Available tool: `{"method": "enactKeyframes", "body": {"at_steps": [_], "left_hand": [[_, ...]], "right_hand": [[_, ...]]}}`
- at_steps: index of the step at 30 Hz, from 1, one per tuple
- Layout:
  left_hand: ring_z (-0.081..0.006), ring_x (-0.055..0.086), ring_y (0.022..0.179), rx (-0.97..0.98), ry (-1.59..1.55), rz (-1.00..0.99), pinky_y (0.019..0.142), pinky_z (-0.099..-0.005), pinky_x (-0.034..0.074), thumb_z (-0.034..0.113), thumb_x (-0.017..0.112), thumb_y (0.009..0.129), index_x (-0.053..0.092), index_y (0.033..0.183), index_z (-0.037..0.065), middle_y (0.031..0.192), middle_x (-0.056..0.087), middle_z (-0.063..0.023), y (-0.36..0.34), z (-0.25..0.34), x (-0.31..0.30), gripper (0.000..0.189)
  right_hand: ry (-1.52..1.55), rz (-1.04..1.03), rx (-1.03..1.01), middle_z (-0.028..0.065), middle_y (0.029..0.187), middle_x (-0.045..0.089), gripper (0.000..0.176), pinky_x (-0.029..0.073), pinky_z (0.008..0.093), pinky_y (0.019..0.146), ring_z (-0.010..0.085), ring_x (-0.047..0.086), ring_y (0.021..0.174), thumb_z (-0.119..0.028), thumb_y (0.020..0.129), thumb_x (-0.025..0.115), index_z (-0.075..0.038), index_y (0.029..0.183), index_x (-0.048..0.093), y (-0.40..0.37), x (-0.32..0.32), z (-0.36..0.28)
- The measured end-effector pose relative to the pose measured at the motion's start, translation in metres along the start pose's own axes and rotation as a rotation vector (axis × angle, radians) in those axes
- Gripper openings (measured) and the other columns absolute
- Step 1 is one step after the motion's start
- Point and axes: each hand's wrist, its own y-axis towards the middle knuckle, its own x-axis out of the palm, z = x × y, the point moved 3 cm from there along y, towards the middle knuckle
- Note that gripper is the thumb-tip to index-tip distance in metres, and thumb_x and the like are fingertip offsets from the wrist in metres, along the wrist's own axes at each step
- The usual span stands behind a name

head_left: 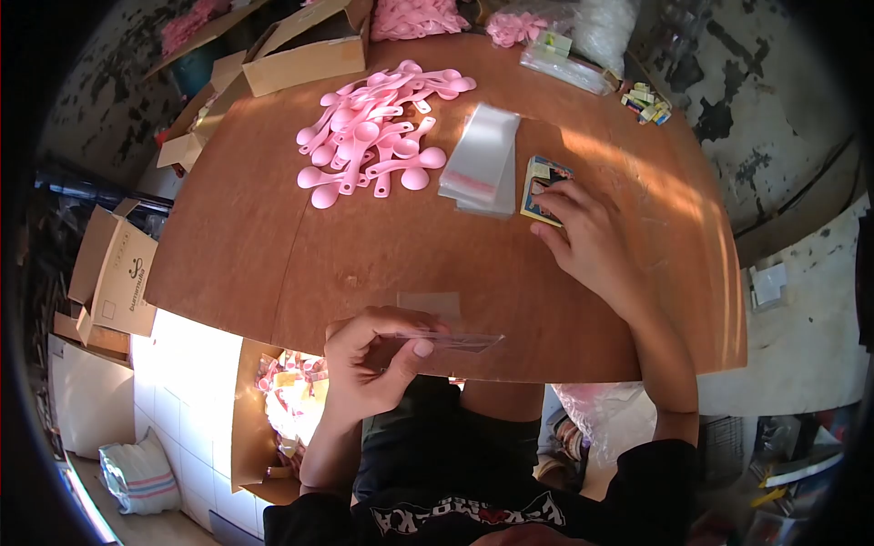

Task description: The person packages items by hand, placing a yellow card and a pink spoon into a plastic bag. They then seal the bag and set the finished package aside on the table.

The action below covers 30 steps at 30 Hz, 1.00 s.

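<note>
My left hand [369, 359] pinches a clear plastic sleeve [451, 341] and holds it flat over the near edge of the brown table [273, 246]. My right hand [587, 237] reaches forward, its fingertips resting on a small stack of printed cards [543, 187]. To the left of the cards lies a stack of clear plastic bags [482, 159]. Farther left is a pile of pink plastic spoons [378, 132].
Open cardboard boxes [309, 50] stand at the table's far left edge, and another box [114, 268] is on the floor at the left. A box of wrapped items [291, 400] sits under the near edge. Small coloured packets [648, 102] and clear bags [569, 64] lie at the far right.
</note>
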Motion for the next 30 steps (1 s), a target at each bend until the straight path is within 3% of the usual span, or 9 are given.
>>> {"method": "enactKeyframes", "body": {"at_steps": [2, 11, 17, 20, 22, 23, 25, 28, 30], "left_hand": [[-0.0209, 0.070, 0.087, -0.097, -0.220, 0.097, 0.078, -0.0334, 0.057, -0.003, 0.063, 0.091, 0.059, 0.103, -0.005, 0.092, 0.070, -0.0167, 0.001, -0.004, 0.002, 0.013], [-0.0212, 0.069, 0.079, -0.219, -0.191, 0.199, 0.075, -0.0308, 0.053, 0.003, 0.065, 0.091, 0.065, 0.108, -0.004, 0.090, 0.070, -0.0142, 0.022, -0.017, 0.009, 0.019], [-0.0173, 0.069, 0.083, -0.270, -0.176, 0.167, 0.075, -0.0280, 0.054, 0.003, 0.065, 0.092, 0.066, 0.110, -0.006, 0.094, 0.071, -0.0137, 0.029, -0.028, 0.009, 0.020], [-0.0158, 0.069, 0.083, -0.245, -0.174, 0.231, 0.074, -0.0269, 0.055, 0.001, 0.065, 0.091, 0.065, 0.111, -0.007, 0.095, 0.072, -0.0134, 0.030, -0.032, 0.011, 0.022], [-0.0152, 0.069, 0.083, -0.266, -0.142, 0.254, 0.075, -0.0257, 0.055, 0.000, 0.066, 0.090, 0.064, 0.112, -0.007, 0.096, 0.072, -0.0133, 0.030, -0.034, 0.012, 0.023], [-0.0152, 0.069, 0.083, -0.271, -0.141, 0.262, 0.075, -0.0257, 0.055, 0.000, 0.066, 0.090, 0.064, 0.112, -0.007, 0.096, 0.072, -0.0133, 0.030, -0.035, 0.013, 0.023], [-0.0119, 0.067, 0.087, -0.361, -0.132, 0.239, 0.077, -0.0237, 0.053, 0.000, 0.068, 0.088, 0.066, 0.111, -0.005, 0.095, 0.072, -0.0107, 0.031, -0.039, 0.015, 0.023], [-0.0131, 0.068, 0.086, -0.391, -0.099, 0.215, 0.076, -0.0249, 0.054, 0.000, 0.068, 0.088, 0.065, 0.112, -0.007, 0.095, 0.072, -0.0119, 0.033, -0.040, 0.019, 0.024], [-0.0153, 0.068, 0.084, -0.380, -0.078, 0.167, 0.076, -0.0264, 0.055, 0.000, 0.067, 0.089, 0.064, 0.113, -0.008, 0.096, 0.072, -0.0139, 0.032, -0.042, 0.023, 0.025]], "right_hand": [[-0.076, -0.025, 0.009, 0.0142, 0.103, 0.064, 0.027, 0.050, 0.0400, 0.081, 0.0346, 0.062, 0.093, -0.009, 0.078, 0.073, -0.001, 0.103, 0.067, -0.002, 0.002, 0.018], [0.066, -0.080, 0.165, 0.0127, 0.096, 0.069, 0.025, 0.051, 0.0376, 0.079, 0.0300, 0.066, 0.087, -0.006, 0.069, 0.080, -0.002, 0.091, 0.071, -0.005, -0.002, 0.037], [0.155, -0.056, 0.216, 0.0113, 0.090, 0.069, 0.019, 0.051, 0.0382, 0.070, 0.0299, 0.067, 0.078, -0.009, 0.075, 0.075, -0.006, 0.094, 0.073, -0.005, -0.008, 0.048], [-0.049, 0.199, 0.160, 0.0099, 0.086, 0.069, 0.016, 0.050, 0.0349, 0.065, 0.0229, 0.067, 0.072, -0.010, 0.083, 0.071, -0.004, 0.097, 0.071, 0.000, -0.029, 0.030], [0.273, 0.414, 0.254, 0.0073, 0.084, 0.069, 0.016, 0.050, 0.0279, 0.062, 0.0134, 0.064, 0.069, -0.013, 0.091, 0.067, 0.001, 0.098, 0.069, -0.003, -0.040, 0.023], [0.277, 0.405, 0.253, 0.0073, 0.084, 0.069, 0.016, 0.050, 0.0279, 0.062, 0.0134, 0.064, 0.069, -0.013, 0.091, 0.067, 0.001, 0.098, 0.069, -0.004, -0.041, 0.019], [0.813, 0.360, 0.265, 0.0059, 0.085, 0.068, 0.020, 0.050, 0.0228, 0.063, 0.0084, 0.061, 0.072, -0.015, 0.095, 0.064, 0.004, 0.100, 0.067, -0.009, -0.038, 0.014], [1.104, 0.238, 0.220, 0.0071, 0.089, 0.068, 0.019, 0.052, 0.0229, 0.066, 0.0098, 0.062, 0.073, -0.012, 0.093, 0.066, 0.004, 0.104, 0.066, -0.015, -0.024, 0.004], [1.082, 0.210, 0.244, 0.0074, 0.090, 0.068, 0.019, 0.053, 0.0233, 0.067, 0.0098, 0.062, 0.074, -0.011, 0.093, 0.066, 0.004, 0.104, 0.066, -0.018, -0.018, -0.006]]}}
